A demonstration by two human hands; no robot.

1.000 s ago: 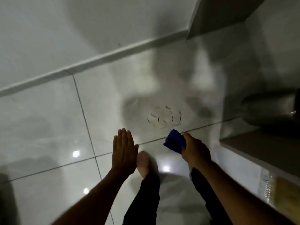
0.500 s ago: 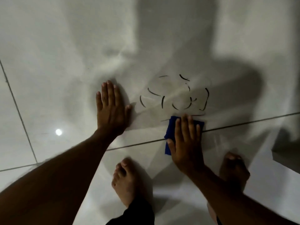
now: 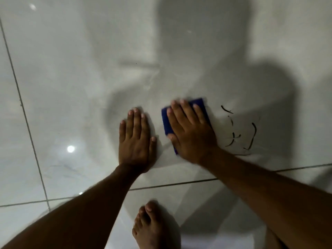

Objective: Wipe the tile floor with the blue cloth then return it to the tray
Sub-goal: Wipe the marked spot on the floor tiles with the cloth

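Note:
The blue cloth [image 3: 167,127] lies flat on the glossy white tile floor [image 3: 71,72], mostly covered by my right hand [image 3: 191,135]. That hand presses down on it with fingers spread. Just right of the cloth are several thin dark curved marks [image 3: 252,135] on the tile. My left hand [image 3: 135,139] rests flat on the bare tile beside the cloth, a small gap apart, holding nothing. No tray is in view.
My bare foot [image 3: 152,228] stands on the tile below the hands. A dark grout line [image 3: 170,184] crosses under both forearms, and another one [image 3: 23,112] runs down the left side. My shadow darkens the floor ahead.
My right hand has slid the cloth up off the grout line and over the left part of the marks, which no longer show. The left hand stays flat. The view is closer to the floor.

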